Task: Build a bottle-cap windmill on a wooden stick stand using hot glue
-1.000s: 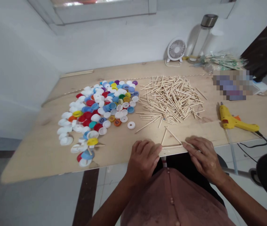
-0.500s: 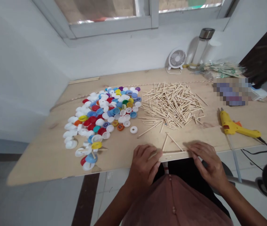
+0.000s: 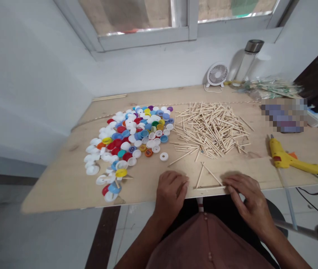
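- My left hand [image 3: 172, 192] rests at the near edge of the table [image 3: 64, 186]. Its fingers are loosely curled, with the thumb close to the first finger. I see nothing held in it, and it is a little apart from the sticks beside it.
- My right hand [image 3: 248, 196] is partly curled, with its fingertips and thumb at the right corner of the triangle. It touches the sticks there, but I cannot tell if it pinches one.
- The triangle [image 3: 199, 176] is three thin sticks. It lies flat between my hands, with one side along the table edge and its point away from me.
- The yellow glue gun [image 3: 290, 158] lies to the right, with a pale glue stick [image 3: 289, 201] poking out past the edge.
- The bottle caps [image 3: 117, 142] make a big heap on the left, red, white, blue, yellow and more.
- The stick pile [image 3: 212, 129] is right of the caps, just past the triangle.
- A twisty string [image 3: 105, 117] runs behind both heaps.
- At the back are a little white fan [image 3: 217, 74], a clear bottle [image 3: 245, 65] and a bag of sticks [image 3: 276, 87].
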### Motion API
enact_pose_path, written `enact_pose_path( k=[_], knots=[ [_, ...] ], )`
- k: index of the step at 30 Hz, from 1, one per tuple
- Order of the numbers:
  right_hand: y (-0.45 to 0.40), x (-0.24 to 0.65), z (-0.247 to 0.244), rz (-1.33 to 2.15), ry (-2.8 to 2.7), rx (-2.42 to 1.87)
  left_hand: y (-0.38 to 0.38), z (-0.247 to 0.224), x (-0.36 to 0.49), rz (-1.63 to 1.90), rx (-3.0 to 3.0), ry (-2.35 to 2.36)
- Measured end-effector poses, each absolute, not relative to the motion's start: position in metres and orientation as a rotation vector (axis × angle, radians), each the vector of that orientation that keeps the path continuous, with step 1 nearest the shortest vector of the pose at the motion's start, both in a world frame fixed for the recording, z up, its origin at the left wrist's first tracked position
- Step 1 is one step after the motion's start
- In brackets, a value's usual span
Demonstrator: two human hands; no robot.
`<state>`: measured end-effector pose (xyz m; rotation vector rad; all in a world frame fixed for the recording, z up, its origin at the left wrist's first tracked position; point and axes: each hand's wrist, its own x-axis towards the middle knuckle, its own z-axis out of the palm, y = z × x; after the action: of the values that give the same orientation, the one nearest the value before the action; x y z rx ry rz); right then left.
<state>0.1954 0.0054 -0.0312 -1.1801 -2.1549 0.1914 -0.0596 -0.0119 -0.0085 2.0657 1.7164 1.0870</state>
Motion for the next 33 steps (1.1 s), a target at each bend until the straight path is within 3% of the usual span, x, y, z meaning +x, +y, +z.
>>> enact_pose_path(
  k=[7,14,23,28,33],
  knots=[
    [0.015,0.187,-0.022,0.169,-2.217,-1.222,0.029,-0.004,-0.079,0.720,2.369,2.090],
    [0.036,0.178,-0.013,0.087,-2.455,-1.240,0.048,-0.004,-0.072,0.446,2.493,2.104],
    [0.049,0.167,-0.011,0.056,-2.564,-1.255,0.008,-0.003,-0.079,0.582,2.361,2.129],
    [0.047,0.170,-0.010,0.230,-2.512,-1.329,-0.023,-0.006,-0.107,0.877,2.068,2.210],
    [0.044,0.169,-0.006,0.321,-2.500,-1.408,-0.033,-0.017,-0.132,0.901,1.923,2.361]
  ],
)
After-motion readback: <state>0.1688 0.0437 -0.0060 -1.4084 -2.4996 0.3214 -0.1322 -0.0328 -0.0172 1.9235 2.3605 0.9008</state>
